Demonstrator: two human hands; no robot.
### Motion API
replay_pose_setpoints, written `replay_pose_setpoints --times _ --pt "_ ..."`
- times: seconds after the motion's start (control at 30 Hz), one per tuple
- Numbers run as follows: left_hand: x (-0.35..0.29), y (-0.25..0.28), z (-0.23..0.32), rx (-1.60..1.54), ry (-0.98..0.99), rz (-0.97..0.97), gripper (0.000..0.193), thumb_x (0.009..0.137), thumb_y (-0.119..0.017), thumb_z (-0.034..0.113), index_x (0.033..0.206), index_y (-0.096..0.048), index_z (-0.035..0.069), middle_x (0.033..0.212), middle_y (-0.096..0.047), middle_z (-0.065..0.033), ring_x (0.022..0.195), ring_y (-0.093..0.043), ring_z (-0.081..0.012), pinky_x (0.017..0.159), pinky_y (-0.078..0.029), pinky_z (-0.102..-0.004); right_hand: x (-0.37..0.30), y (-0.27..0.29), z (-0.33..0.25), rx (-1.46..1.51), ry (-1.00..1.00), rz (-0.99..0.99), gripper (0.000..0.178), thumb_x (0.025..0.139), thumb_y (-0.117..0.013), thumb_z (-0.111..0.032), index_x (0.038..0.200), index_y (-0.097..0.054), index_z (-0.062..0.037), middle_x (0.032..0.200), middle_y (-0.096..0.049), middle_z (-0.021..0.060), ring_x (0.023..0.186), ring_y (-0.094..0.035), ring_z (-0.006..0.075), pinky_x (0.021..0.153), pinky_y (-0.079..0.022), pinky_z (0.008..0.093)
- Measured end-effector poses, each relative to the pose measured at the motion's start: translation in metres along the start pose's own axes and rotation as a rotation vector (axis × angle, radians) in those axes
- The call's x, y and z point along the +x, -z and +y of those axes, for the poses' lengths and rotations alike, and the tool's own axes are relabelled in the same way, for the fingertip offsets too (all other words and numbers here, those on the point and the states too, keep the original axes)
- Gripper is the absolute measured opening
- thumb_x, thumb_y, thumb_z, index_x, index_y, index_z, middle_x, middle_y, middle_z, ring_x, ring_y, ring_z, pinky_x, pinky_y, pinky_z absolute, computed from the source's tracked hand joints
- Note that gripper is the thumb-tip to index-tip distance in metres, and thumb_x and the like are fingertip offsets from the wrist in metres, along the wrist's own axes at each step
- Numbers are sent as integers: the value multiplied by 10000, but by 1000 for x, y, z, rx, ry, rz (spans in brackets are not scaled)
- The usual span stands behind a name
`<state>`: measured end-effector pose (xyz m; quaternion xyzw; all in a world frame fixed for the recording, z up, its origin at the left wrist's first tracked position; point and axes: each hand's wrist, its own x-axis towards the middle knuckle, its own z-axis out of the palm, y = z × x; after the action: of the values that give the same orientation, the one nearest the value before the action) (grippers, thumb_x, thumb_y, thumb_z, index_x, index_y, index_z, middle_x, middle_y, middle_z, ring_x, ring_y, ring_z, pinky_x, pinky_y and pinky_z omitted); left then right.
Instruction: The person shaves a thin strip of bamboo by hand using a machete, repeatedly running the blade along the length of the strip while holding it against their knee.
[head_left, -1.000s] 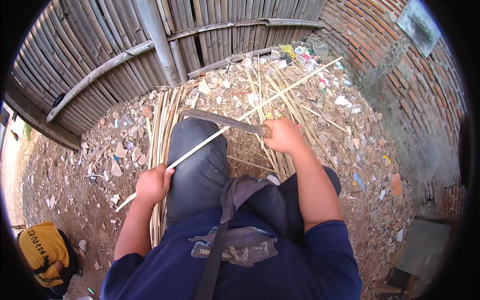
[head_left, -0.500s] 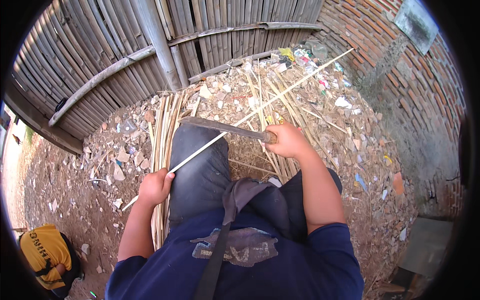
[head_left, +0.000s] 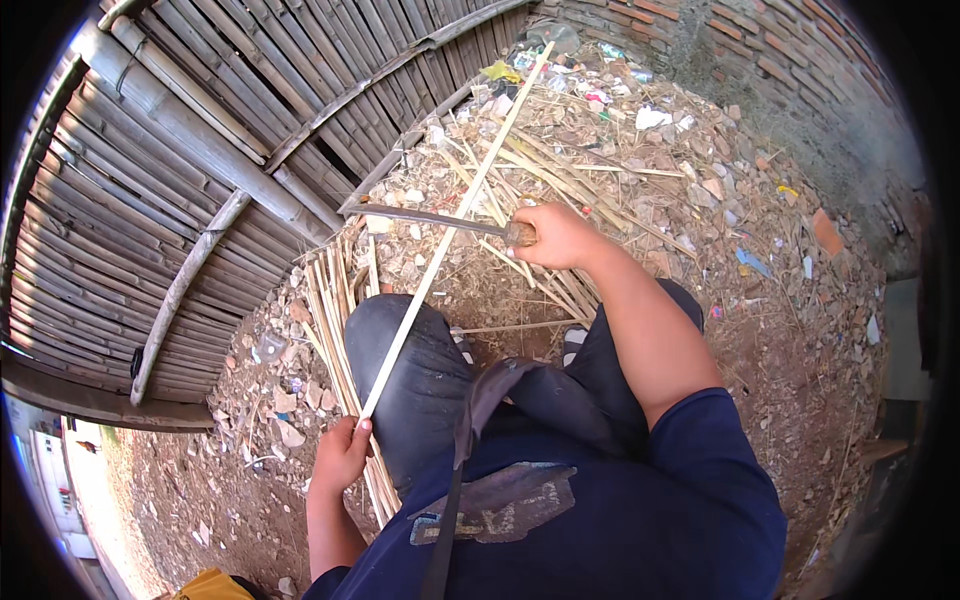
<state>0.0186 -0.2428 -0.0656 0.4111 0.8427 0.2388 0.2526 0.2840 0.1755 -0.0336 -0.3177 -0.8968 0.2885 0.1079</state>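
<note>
My left hand pinches the near end of a long pale bamboo strip, beside my left knee. The strip slants up and away over the knee toward the litter at the back. A wooden handle is gripped in my right hand; it belongs to a long-bladed machete pointing left. Its blade crosses the strip around the strip's middle and appears to touch it. Under my left arm, a bundle of bamboo strips lies beside my left leg. More loose strips are strewn on the ground ahead of my knees.
A bamboo slat fence rises at the left and back, a brick wall at the right. Stones, broken brick and plastic scraps litter the dirt. Part of another person in yellow clothing shows at the lower left edge.
The view has turned and shifted. The strip now stands steeper, its held end at my left hand and no tail showing behind it. The machete crosses it farther from that hand.
</note>
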Motion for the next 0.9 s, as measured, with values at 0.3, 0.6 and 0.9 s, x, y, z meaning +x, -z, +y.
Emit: replay_pose_setpoints --times 0.3,0.6,0.9 --pt "-13 -5 1 5 25 -52 448 1084 -533 398 918 -642 -4 701 -643 -173 673 -655 -312 630 -483 -437 -2 -18 -25 -146 139 -144 361 822 -788 -344 1064 -694 -93 875 -711 179 881 -698 392 778 -545 491" --pt "-19 -25 35 186 -47 105 323 1083 -497 319 982 -578 23 771 -650 -272 755 -639 -512 661 -474 -582 -5 -27 -50 -261 162 -284 290 814 -763 -302 1020 -710 -105 930 -733 167 939 -709 384 814 -563 505" --pt "-14 -30 25 103 -38 62 311 1094 -470 302 955 -510 27 803 -626 -292 788 -616 -536 684 -462 -596 -5 -49 -62 -163 155 -139 363 817 -790 -289 1074 -700 -49 840 -699 213 842 -686 423 750 -534 496"
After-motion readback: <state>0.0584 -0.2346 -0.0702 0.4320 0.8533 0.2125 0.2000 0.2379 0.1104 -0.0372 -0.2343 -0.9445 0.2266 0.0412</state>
